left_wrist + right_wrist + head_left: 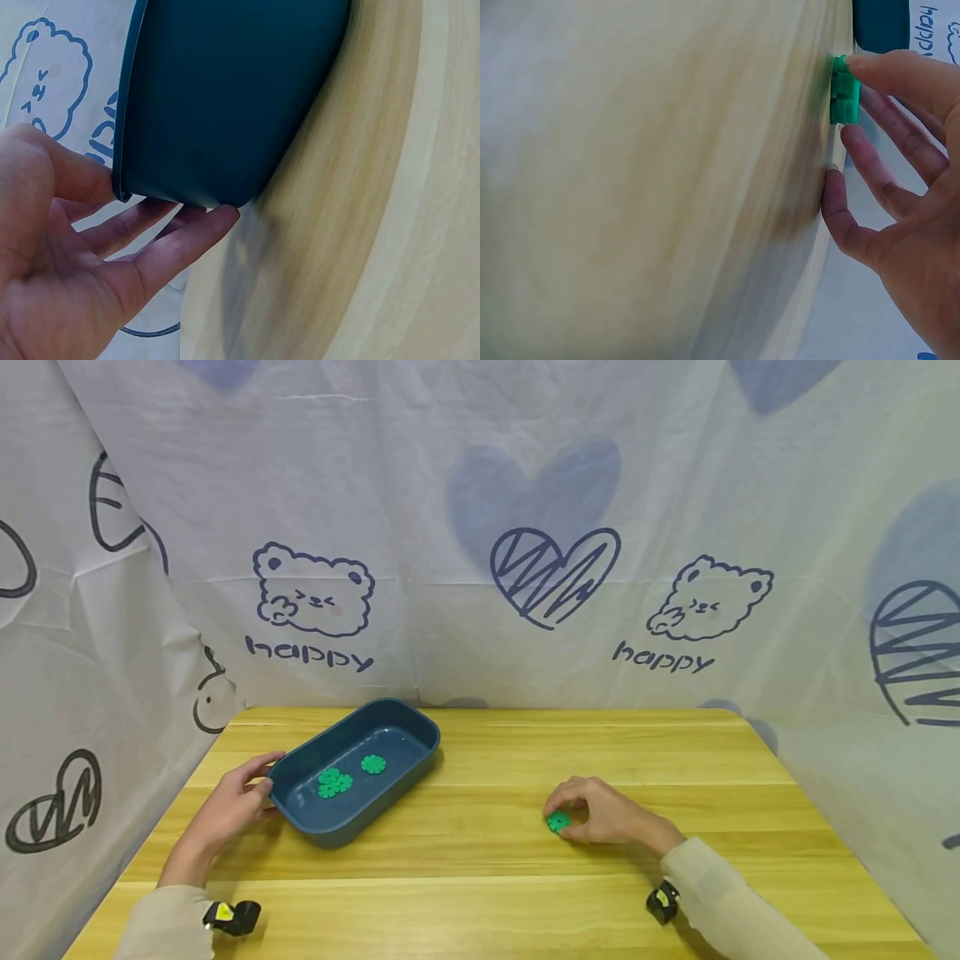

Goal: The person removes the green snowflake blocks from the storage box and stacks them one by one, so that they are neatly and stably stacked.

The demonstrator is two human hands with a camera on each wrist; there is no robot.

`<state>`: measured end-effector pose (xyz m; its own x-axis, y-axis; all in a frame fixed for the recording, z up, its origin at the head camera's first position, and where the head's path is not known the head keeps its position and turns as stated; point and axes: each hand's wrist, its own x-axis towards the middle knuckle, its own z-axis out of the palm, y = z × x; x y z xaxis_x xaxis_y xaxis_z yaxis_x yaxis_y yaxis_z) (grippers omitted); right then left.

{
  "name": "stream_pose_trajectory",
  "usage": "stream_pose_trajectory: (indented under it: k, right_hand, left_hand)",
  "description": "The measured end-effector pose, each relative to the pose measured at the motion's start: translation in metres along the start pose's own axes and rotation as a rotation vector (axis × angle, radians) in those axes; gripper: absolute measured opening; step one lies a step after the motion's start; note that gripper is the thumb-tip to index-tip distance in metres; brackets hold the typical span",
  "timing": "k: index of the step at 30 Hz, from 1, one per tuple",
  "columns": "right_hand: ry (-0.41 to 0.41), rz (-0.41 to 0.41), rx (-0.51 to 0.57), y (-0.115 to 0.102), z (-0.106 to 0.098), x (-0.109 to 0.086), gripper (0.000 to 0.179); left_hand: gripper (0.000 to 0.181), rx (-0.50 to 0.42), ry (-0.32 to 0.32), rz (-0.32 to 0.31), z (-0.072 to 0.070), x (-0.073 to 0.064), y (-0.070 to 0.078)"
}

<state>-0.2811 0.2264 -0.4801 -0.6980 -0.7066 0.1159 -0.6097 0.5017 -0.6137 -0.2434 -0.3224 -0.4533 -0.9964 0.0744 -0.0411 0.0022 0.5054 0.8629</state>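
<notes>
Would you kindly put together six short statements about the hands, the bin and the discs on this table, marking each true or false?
1. The left hand touches the blue bin. True.
2. The right hand pinches a green disc. True.
3. All the visible discs lie inside the bin. False: the one in the right hand is outside it.
4. In the bin, a lone disc lies apart from a cluster of discs. True.
5. The bin stands to the right of the right hand. False: it stands to the left of it.
6. The table is plain white. False: the table has a yellowish wood grain.
</notes>
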Motion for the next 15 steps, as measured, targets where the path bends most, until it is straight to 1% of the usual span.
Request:
stream_pose_trajectory:
  k: [6, 9, 11, 15]
  right_hand:
    - [0.007, -0.034, -0.014, -0.001, -0.002, 0.002, 0.028]
    - [0.015, -0.02, -0.038, -0.004, -0.003, 0.003, 0.031]
    - [0.022, 0.004, -0.053, -0.008, -0.005, 0.004, 0.031]
    - [0.026, 0.016, -0.081, -0.017, -0.006, 0.012, 0.031]
  left_hand:
    - [0.053, -0.005, 0.001, 0.009, 0.0, 0.0, 0.0]
    - [0.053, -0.01, 0.001, 0.006, 0.001, 0.001, 0.0]
    - [0.054, -0.006, -0.001, 0.001, 0.001, 0.001, 0.0]
    - [0.053, 0.005, 0.002, 0.006, -0.001, 0.0, 0.001]
